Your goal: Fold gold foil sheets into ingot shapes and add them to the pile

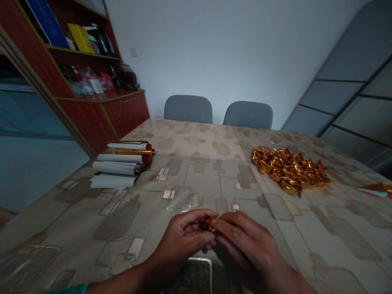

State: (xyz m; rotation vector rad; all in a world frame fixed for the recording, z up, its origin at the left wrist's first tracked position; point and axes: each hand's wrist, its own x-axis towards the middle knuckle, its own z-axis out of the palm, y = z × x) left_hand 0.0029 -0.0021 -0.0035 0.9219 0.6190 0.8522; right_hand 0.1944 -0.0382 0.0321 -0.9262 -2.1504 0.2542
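Observation:
Between my two hands, above the near part of the table, is a small folded gold foil paper piece (208, 223). My left hand (190, 232) is closed on it, thumb below and index finger above. From the other side my right hand (245, 241) grips it too, its fingers covering much of the piece. To the right on the table lies a cluster of many folded gold foil paper ingots (288, 165). At the left sit rolled and curled foil sheets (121, 163), pale on one side and gold on the other.
A patterned cloth covers the table (211, 175). Another gold and white foil piece (378, 188) lies by the right edge. Two grey chairs (188, 109) stand at the far side against the wall. A red-brown cabinet (122, 112) with shelves of goods is at the left.

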